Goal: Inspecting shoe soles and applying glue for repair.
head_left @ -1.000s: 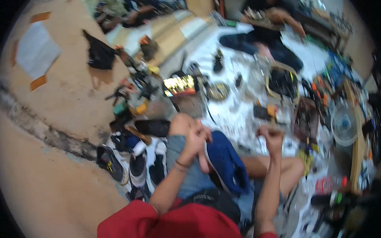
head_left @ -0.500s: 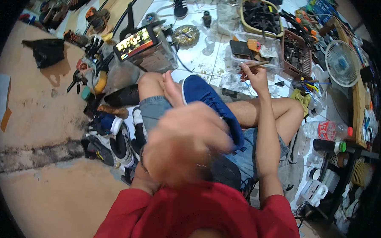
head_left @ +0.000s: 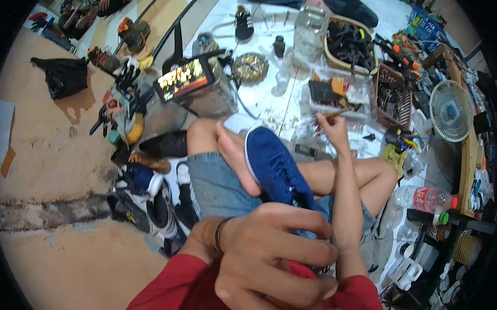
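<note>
A blue canvas shoe [head_left: 275, 163] with a white edge rests across my lap, its toe pointing away beside my bare foot [head_left: 237, 157]. My left hand [head_left: 274, 258] is raised close to the camera, nearer than the shoe's heel end. Its fingers are curled inward, and whatever they may hold is hidden. Beyond my right knee, my right hand [head_left: 335, 132] is closed round a brown wooden stick-like tool [head_left: 339, 112], just in front of a clear plastic box [head_left: 362, 111].
A lit phone [head_left: 184, 81] leans on a clear container at the far left. Beyond the box are a basket of black items [head_left: 350, 46] and a brown crate [head_left: 394, 95]. A fan [head_left: 451, 111] and a bottle [head_left: 424, 198] stand right. Several shoes [head_left: 160, 209] lie left.
My left hand has come down and nearer the camera, from a blur over the shoe. My right hand still holds the brown tool. The view has tilted, so the scene sits lower.
</note>
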`<state>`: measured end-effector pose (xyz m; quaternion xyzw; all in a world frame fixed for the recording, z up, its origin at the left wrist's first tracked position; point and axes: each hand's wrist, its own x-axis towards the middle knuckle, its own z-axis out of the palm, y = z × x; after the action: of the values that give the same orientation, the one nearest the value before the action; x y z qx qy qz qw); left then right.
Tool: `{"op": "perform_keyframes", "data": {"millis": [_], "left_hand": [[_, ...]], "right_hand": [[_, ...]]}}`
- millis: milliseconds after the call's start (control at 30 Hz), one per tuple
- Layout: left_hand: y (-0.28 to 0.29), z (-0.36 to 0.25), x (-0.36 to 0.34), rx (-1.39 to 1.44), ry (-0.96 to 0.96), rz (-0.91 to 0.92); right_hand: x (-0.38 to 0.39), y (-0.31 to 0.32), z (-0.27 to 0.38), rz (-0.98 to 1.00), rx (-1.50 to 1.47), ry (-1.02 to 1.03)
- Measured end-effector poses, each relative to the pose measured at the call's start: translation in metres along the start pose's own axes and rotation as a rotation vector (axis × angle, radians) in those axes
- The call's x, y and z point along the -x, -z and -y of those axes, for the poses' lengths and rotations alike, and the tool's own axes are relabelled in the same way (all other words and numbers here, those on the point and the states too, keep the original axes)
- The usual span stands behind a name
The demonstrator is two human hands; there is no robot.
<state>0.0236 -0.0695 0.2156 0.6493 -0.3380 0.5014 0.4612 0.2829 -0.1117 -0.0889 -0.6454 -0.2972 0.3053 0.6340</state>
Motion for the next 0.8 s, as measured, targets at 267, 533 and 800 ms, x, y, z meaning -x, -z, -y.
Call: {"op": "perform_keyframes", "data": {"millis": [267,533,800], "left_hand": [[0.009,0.018,0.019,0.168,0.137,0.153],[0.033,0.056,0.073,0.058,0.274,-0.103],[0.108,0.078,0.204,-0.463,0.962,-0.566]], "right_hand": [[0.008,-0.013,-0.008,0.028,-0.043,-0.02],[0.002,-0.01,0.002,0.038,-0.014,-0.058],[0.002,-0.013,0.004,0.065,0.054,-0.084]]}}
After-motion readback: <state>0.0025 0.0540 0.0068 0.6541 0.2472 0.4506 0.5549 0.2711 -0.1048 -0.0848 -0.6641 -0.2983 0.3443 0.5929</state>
